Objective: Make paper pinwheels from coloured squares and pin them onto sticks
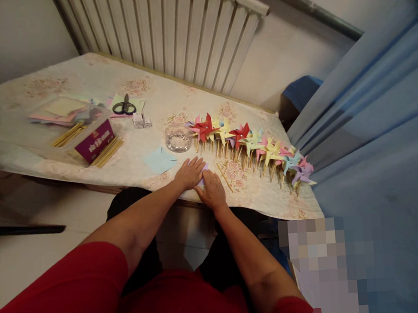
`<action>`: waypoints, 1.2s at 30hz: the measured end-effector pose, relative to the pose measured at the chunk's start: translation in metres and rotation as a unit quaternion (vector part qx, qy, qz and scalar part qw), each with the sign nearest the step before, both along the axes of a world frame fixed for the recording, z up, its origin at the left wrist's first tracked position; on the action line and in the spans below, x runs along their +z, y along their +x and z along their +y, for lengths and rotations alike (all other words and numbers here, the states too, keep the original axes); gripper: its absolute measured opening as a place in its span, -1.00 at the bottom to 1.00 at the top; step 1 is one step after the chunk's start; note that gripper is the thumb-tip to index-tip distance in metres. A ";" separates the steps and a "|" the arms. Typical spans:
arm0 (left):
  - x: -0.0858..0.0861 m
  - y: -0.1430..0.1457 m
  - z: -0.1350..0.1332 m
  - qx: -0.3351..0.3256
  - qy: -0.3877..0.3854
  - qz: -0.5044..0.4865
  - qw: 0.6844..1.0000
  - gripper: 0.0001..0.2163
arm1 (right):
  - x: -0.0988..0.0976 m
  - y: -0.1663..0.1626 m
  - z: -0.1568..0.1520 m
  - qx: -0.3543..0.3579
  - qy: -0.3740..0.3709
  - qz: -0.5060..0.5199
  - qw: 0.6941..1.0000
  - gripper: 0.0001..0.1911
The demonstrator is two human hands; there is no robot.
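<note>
My left hand [190,174] lies on a small piece of purple paper [205,167] near the table's front edge, its fingers stretched out flat. Beside it, my right hand [213,189] presses the same paper from the right, with its fingers laid out over it. Most of the paper is hidden under both hands, so any fold in it cannot be made out. Left of my hands is a light blue paper square with slits [160,160]. A thin wooden stick [225,177] rests just to the right. Behind my hands stands a clear round container of small shiny pieces [178,140].
Several paper pinwheels on sticks [253,141] stand in a row at right. To the left are a clear plastic box [102,117] with paper and sticks, a purple label [95,140], loose sticks [107,152], scissors [124,106] and small white boxes [141,120]. A blue curtain [370,102] hangs right.
</note>
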State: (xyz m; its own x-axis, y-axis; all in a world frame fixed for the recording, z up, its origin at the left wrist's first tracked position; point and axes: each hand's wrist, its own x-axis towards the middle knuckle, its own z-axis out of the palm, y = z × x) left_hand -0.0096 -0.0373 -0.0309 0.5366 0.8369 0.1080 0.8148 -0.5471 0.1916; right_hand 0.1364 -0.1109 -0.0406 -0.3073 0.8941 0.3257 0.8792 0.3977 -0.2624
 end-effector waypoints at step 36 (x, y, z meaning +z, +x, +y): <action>-0.008 -0.002 0.005 -0.006 0.018 0.008 1.000 -0.47 | -0.013 0.010 -0.006 -0.051 -0.015 0.078 0.996 -0.41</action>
State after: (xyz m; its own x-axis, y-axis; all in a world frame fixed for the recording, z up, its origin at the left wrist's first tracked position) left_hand -0.0117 -0.0318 -0.0390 0.5485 0.8261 0.1292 0.8110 -0.5632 0.1583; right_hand 0.1464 -0.1173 -0.0533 -0.1623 0.9283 0.3346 0.8617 0.2985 -0.4103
